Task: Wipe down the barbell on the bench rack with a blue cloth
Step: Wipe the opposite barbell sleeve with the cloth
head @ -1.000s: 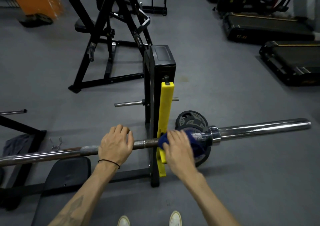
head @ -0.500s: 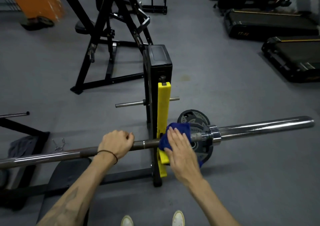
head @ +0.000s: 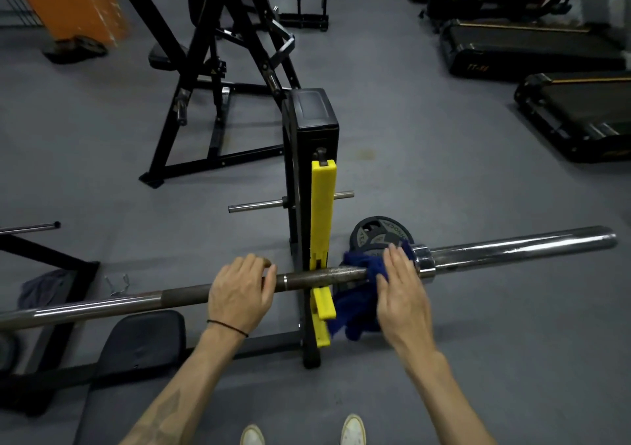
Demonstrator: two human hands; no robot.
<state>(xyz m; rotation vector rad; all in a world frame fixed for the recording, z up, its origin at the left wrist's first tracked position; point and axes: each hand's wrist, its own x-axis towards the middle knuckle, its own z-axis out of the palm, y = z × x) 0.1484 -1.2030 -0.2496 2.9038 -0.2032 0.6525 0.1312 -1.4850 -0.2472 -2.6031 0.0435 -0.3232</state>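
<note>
Your right hand [head: 401,294] covers the blue cloth [head: 356,304] where it meets the barbell [head: 327,274]. The bar's left end runs off frame, and the weight plate's [head: 379,234] lettering is too small to read.

floor: grey mat [head: 444,157] | treadmills [head: 532,48] far right | black machine frame [head: 218,69] behind | orange pillar [head: 75,0] far left

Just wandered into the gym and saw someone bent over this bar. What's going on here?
A person is cleaning a barbell that rests on a bench rack with yellow hooks. The right hand presses a blue cloth against the bar just inside the collar, fingers fairly straight, part of the cloth hanging below. The left hand grips the bar on the other side of the yellow upright, steadying it. A weight plate lies on the floor behind the cloth. The long chrome sleeve is bare.
</note>
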